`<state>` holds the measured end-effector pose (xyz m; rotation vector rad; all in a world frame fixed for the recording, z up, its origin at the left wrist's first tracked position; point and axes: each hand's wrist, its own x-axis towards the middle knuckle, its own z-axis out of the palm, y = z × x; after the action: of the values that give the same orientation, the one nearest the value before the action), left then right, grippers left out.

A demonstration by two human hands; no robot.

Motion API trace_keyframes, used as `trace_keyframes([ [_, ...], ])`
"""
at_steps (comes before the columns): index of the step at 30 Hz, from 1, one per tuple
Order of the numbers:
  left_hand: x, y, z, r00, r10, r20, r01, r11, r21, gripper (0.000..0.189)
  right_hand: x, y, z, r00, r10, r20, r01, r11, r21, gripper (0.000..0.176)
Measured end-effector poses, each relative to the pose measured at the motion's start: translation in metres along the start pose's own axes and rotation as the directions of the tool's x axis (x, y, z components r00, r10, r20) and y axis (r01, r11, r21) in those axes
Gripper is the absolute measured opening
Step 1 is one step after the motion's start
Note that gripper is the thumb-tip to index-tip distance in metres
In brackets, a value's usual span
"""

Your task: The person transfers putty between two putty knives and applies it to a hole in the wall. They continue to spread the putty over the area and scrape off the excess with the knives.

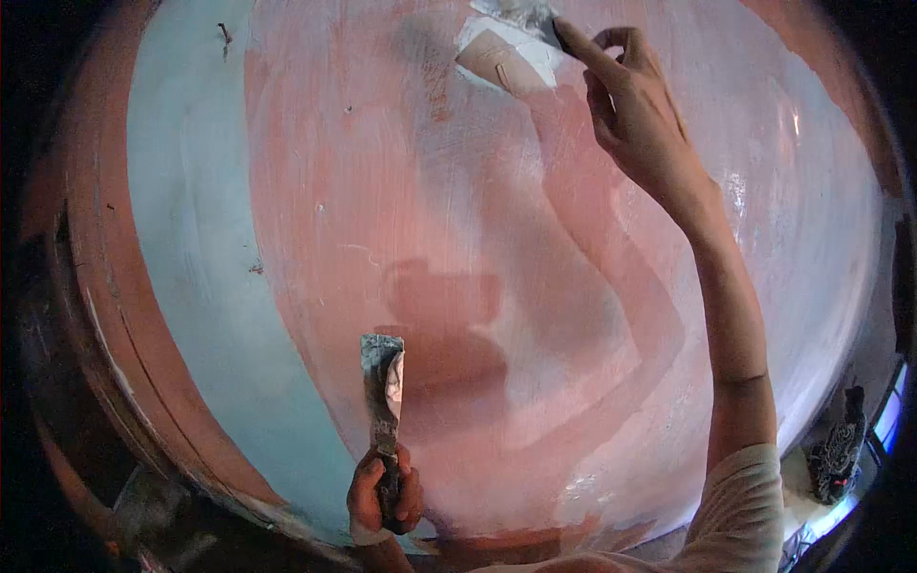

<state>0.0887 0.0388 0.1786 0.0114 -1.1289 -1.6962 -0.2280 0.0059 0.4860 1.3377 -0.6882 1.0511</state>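
My left hand [384,492] is closed around the dark handle of a putty knife [382,368], held upright low in front of the wall. Pale filler coats its blade, with a thicker lump along the right side. Raised at the top, my right hand [635,100] pinches a flat spreader [535,21], its blade at the wall and smeared with white. Just below that blade, a patch of wet white filler [537,57] lies on the painted wall [458,191] beside a bare beige-looking spot. My fingers partly cover the spreader.
A light blue vertical band [196,191] runs down the left of the pink wall. Small marks and a dark nick [225,40] dot the surface. A dark patterned object [834,458] stands at lower right, near a bright bluish opening. Shadows of my head and arm fall across the wall.
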Motion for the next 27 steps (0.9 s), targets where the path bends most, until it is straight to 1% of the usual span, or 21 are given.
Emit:
trace_keyframes([
  [3,-0.004,0.004,-0.011,0.997,0.070,0.034,-0.068,0.996,-0.061,0.034,-0.004,-0.007,-0.002,0.993,0.057,0.102,-0.074,0.981,0.180,0.051],
  [6,-0.004,0.020,-0.023,0.992,0.114,0.044,-0.110,0.991,-0.081,0.033,-0.001,-0.018,0.007,0.999,0.031,0.013,-0.033,0.990,0.139,0.047],
  [9,0.000,0.037,-0.039,0.991,0.074,0.110,-0.079,0.996,0.035,0.033,0.000,-0.040,0.024,0.992,0.116,0.055,-0.123,0.982,0.143,0.044],
  [10,0.000,0.039,-0.045,0.991,0.060,0.118,-0.062,0.998,0.019,0.033,-0.001,-0.044,0.034,0.996,0.075,-0.037,-0.069,0.987,0.144,0.037],
  [13,0.000,0.040,-0.056,0.989,0.026,0.144,-0.023,0.999,-0.024,0.033,-0.002,-0.058,0.032,0.986,0.156,0.054,-0.162,0.979,0.121,0.044],
  [15,0.001,0.040,-0.062,0.985,0.015,0.174,-0.007,0.999,-0.043,0.033,-0.005,-0.058,0.032,0.982,0.179,0.054,-0.184,0.977,0.109,0.045],
  [18,0.002,0.040,-0.064,0.984,-0.008,0.175,0.031,0.991,-0.130,0.035,-0.016,-0.053,0.038,0.973,0.216,0.078,-0.223,0.968,0.113,0.045],
  [19,0.000,0.037,-0.061,0.986,-0.017,0.164,0.037,0.992,-0.117,0.035,-0.019,-0.049,0.036,0.970,0.228,0.088,-0.238,0.963,0.125,0.045],
  [22,0.003,0.033,-0.067,0.988,-0.036,0.151,0.054,0.992,-0.114,0.035,-0.026,-0.045,0.041,0.981,0.178,0.081,-0.185,0.978,0.092,0.045],
  [25,0.008,0.030,-0.068,0.988,-0.046,0.150,0.069,0.986,-0.154,0.037,-0.031,-0.051,0.042,0.978,0.183,0.104,-0.192,0.978,0.086,0.050],
  [27,0.008,0.027,-0.070,0.988,-0.070,0.139,0.094,0.980,-0.174,0.037,-0.043,-0.058,0.034,0.971,0.182,0.156,-0.195,0.978,0.074,0.053],
])
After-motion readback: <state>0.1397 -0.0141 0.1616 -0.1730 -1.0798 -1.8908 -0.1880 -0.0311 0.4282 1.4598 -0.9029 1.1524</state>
